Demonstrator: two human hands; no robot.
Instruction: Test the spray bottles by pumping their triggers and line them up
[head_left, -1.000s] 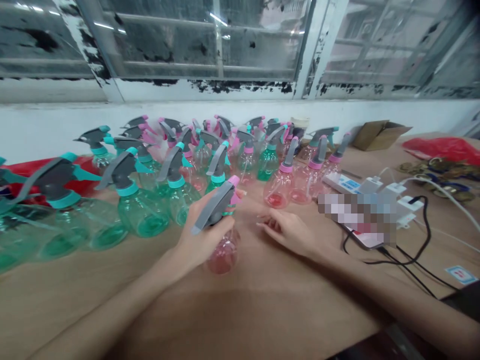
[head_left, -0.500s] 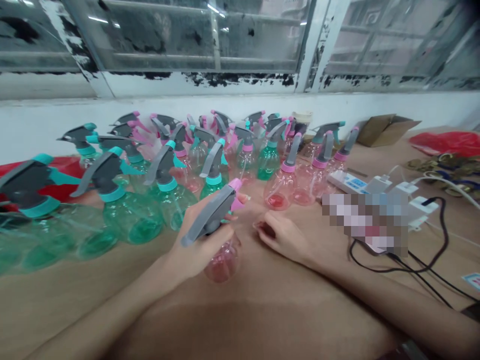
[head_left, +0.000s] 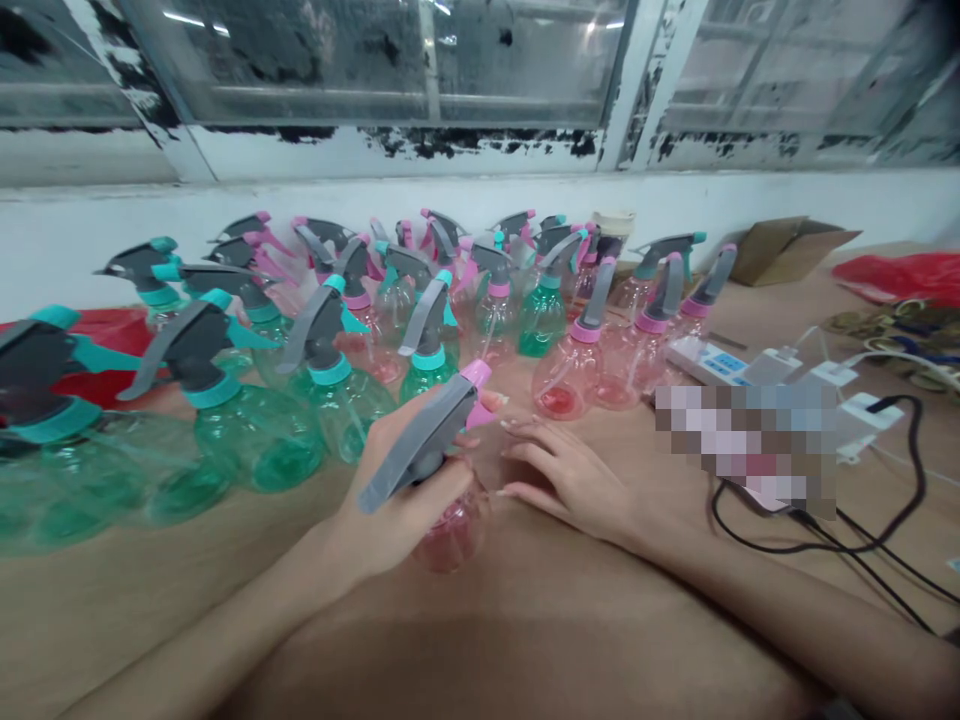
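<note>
My left hand (head_left: 405, 480) is closed around the neck of a pink spray bottle (head_left: 453, 535), with its grey sprayer head and pink nozzle tip pointing up and to the right. The bottle's clear pink body stands on the table below my fingers. Just to the right, my right hand (head_left: 566, 475) is open, palm down, its fingers apart and reaching toward the bottle. It holds nothing. Whether its fingertips touch the bottle I cannot tell. Behind my left hand stands a green spray bottle (head_left: 427, 372), and beyond my right hand a pink spray bottle (head_left: 561, 385).
Several green spray bottles (head_left: 262, 440) line the left side, with more pink and green ones behind. At the right lie a power strip (head_left: 705, 360), chargers, a blurred-out item (head_left: 742, 440) and black cables. A cardboard box (head_left: 787, 250) and red plastic bag (head_left: 900, 278) sit farther back.
My right hand's fingers have gone from curled to spread out. My left hand keeps hold of the pink spray bottle, and the view has shifted slightly.
</note>
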